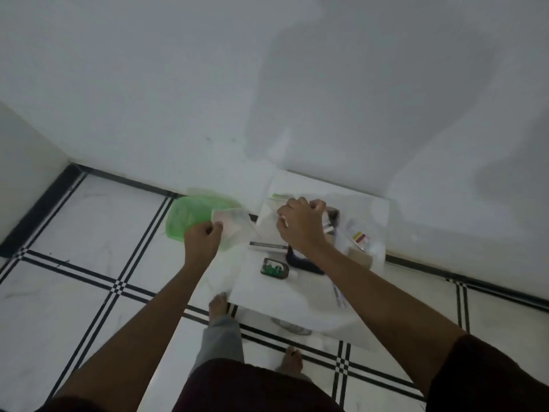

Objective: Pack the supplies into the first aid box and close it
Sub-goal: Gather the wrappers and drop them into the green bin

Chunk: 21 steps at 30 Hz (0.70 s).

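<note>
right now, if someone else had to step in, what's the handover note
Left hand: closed, pinching a pale flat packet out over the green bag, left of the table.
Right hand: closed over the supplies, apparently on something small and white; what it is I cannot tell.
Loose items lie spread on the white table: a small green-and-dark case, a red-and-yellow labelled pack.
Done: nothing visibly packed. Left: pack everything and close the box, which I cannot pick out.

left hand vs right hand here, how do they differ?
Left hand is out over the floor beside the table, pinching a pale flat packet in front of the green bag. Right hand is over the table, above the pile of supplies, with thin white sticks, maybe swabs, poking from its grip. Left sits lower in view, right higher. Both are curled shut, knuckles up.
</note>
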Each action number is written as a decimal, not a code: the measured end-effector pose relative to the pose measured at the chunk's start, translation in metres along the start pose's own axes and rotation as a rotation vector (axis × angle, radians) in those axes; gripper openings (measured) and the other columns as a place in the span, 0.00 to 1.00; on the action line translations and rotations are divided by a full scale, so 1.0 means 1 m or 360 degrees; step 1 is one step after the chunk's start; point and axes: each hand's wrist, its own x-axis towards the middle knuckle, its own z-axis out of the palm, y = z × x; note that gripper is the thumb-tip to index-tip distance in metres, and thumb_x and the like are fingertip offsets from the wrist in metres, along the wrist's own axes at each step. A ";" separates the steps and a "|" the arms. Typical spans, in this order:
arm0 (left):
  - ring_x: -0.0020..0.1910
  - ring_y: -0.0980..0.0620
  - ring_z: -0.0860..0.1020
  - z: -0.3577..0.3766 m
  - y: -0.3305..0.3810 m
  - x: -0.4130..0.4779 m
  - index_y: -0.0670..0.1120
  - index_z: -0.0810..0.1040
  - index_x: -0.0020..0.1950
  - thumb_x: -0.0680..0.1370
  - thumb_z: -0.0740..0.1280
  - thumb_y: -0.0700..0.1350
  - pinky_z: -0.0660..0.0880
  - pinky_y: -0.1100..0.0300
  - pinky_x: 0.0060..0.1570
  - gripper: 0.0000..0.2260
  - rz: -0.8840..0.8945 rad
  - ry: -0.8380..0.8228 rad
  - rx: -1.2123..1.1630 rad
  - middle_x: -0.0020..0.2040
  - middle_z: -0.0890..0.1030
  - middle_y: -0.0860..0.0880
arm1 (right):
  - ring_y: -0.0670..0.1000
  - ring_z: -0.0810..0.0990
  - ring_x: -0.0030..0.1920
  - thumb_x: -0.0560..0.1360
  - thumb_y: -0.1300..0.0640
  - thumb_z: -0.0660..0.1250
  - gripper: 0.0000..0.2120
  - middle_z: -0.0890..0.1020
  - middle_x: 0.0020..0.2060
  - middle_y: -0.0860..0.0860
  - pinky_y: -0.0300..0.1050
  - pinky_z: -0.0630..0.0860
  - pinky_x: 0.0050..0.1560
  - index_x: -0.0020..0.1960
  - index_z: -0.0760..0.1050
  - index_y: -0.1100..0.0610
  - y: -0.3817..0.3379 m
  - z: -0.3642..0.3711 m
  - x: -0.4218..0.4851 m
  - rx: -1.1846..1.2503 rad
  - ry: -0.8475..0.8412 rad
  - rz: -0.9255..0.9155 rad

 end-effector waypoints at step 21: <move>0.42 0.39 0.81 0.030 -0.319 0.401 0.35 0.81 0.40 0.73 0.68 0.45 0.78 0.52 0.46 0.12 -0.0699 -0.0215 0.0389 0.39 0.83 0.36 | 0.55 0.77 0.39 0.59 0.61 0.71 0.06 0.77 0.31 0.49 0.56 0.61 0.54 0.33 0.77 0.53 -0.193 0.453 0.204 -0.0207 -0.0794 -0.0207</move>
